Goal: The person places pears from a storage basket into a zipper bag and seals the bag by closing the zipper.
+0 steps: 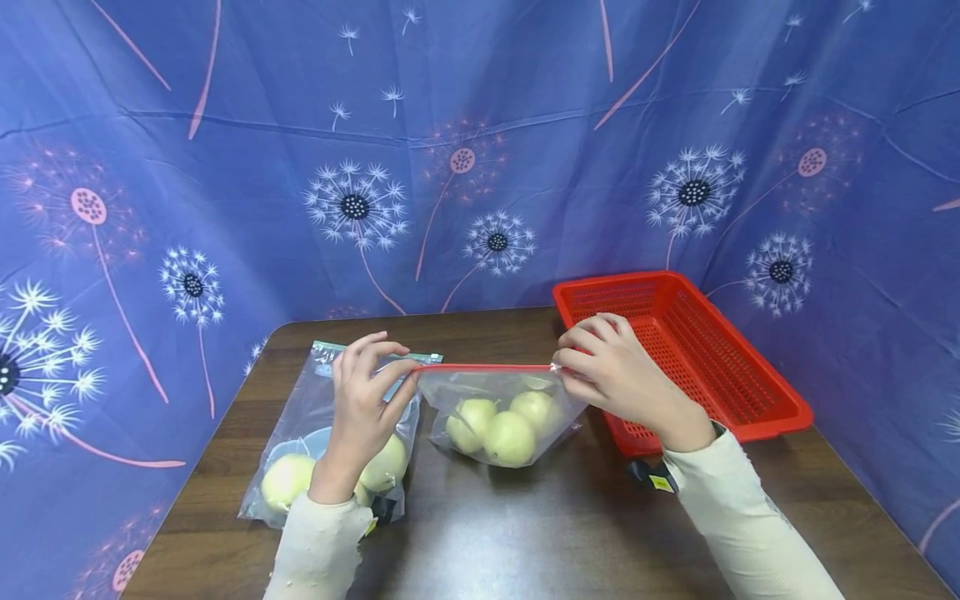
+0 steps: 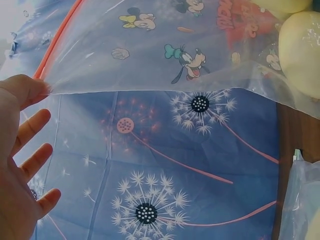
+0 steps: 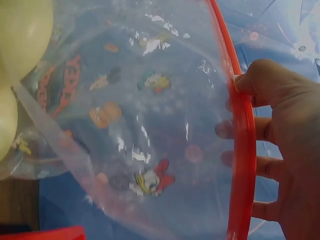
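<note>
A clear zip bag (image 1: pixel 487 385) with a red zip strip (image 1: pixel 480 367) and cartoon prints stands over the table in the head view. Several round pale yellow-green fruits (image 1: pixel 510 439) lie in its bottom. My left hand (image 1: pixel 367 400) pinches the strip's left end between thumb and index finger, the other fingers spread. At the right end, my right hand (image 1: pixel 618 371) pinches a small whitish slider (image 3: pixel 237 80) on the strip. In the right wrist view, its other fingertips show through the plastic behind the strip. The strip is stretched straight between both hands.
A second clear zip bag (image 1: pixel 296 421) with similar fruits (image 1: pixel 288 482) lies flat on the brown table (image 1: pixel 480 533) at the left, partly behind my left arm. A red plastic basket (image 1: pixel 738 367) stands at the right, beyond my right hand. Blue dandelion-print cloth (image 1: pixel 570 208) hangs behind.
</note>
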A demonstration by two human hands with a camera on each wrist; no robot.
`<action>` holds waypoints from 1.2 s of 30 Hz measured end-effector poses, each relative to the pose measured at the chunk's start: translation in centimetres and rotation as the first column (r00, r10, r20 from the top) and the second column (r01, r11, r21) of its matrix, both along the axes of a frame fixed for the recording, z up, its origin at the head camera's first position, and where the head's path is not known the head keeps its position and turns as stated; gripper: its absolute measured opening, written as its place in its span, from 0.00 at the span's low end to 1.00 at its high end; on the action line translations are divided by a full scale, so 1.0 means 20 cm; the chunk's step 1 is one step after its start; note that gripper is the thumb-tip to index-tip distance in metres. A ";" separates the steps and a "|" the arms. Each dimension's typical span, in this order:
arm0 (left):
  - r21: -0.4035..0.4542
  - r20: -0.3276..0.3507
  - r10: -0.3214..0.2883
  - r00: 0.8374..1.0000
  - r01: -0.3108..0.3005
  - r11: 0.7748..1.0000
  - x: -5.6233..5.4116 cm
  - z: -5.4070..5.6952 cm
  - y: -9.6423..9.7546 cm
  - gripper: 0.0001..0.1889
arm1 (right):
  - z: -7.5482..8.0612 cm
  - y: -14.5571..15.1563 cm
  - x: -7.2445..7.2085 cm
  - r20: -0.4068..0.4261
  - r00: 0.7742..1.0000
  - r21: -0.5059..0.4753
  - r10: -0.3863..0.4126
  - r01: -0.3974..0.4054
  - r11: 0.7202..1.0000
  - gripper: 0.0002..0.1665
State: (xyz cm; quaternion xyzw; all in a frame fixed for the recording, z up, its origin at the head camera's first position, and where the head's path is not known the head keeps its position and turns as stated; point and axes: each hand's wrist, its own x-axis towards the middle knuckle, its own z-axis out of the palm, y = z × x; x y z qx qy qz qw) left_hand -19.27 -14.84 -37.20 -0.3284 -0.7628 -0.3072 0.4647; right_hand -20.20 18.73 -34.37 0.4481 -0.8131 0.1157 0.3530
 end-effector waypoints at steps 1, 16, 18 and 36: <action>0.000 0.001 -0.001 1.000 0.001 1.000 0.00 0.00 0.00 0.06 | 0.00 0.01 0.00 -0.001 1.000 -0.002 -0.001 0.001 1.000 0.06; 0.007 -0.006 0.041 0.999 -0.041 0.999 0.01 -0.03 -0.04 0.17 | -0.02 0.11 0.02 -0.044 0.998 -0.037 -0.037 0.035 0.999 0.18; 0.008 -0.004 0.047 0.999 -0.047 0.999 0.01 -0.04 -0.04 0.18 | -0.03 0.12 0.02 -0.038 0.998 -0.041 -0.042 0.041 0.998 0.18; 0.024 0.023 0.055 0.998 -0.056 0.998 0.00 -0.07 -0.09 0.19 | -0.05 0.24 0.03 -0.018 0.994 -0.089 -0.105 0.103 0.991 0.24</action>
